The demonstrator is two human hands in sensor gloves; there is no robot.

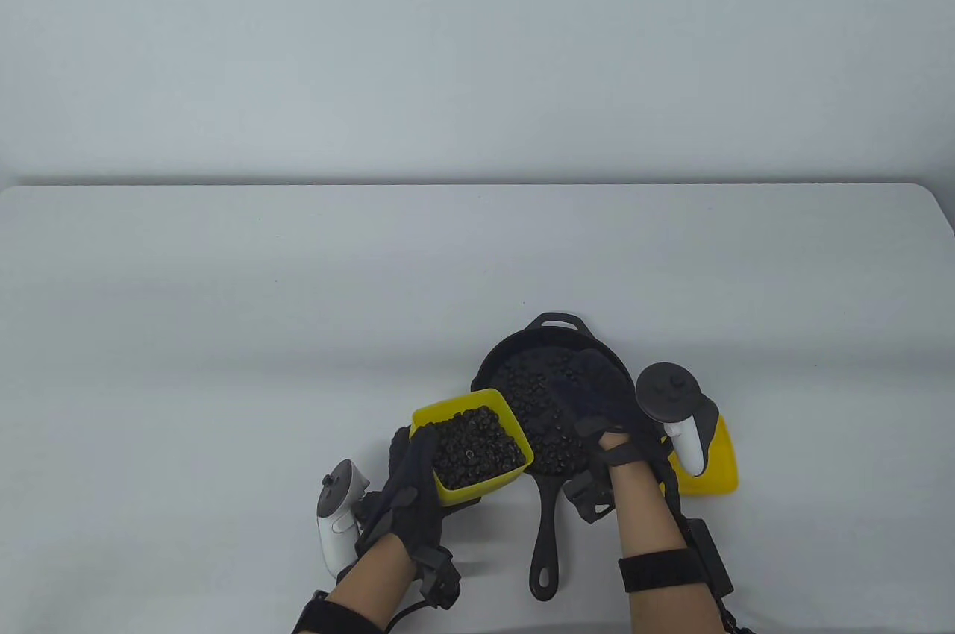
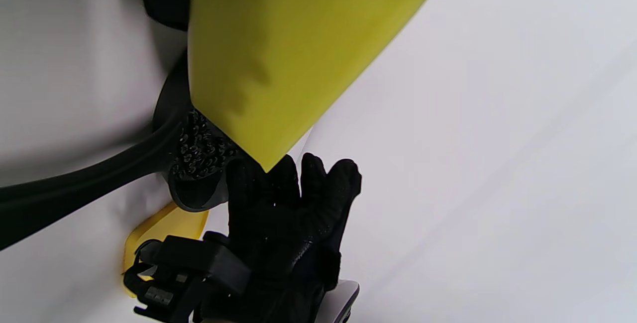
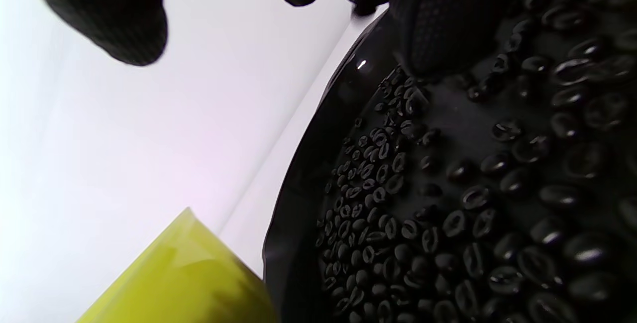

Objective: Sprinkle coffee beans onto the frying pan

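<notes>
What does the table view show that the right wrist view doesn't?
Only the table view shows the left hand holding the yellow tub full of beans, the pan's handle, and a second yellow container behind the right wrist.

Only the right wrist view shows single coffee beans up close, scattered on the pan's floor.

Both show the frying pan, the yellow tub's corner, and the right hand over the pan.
</notes>
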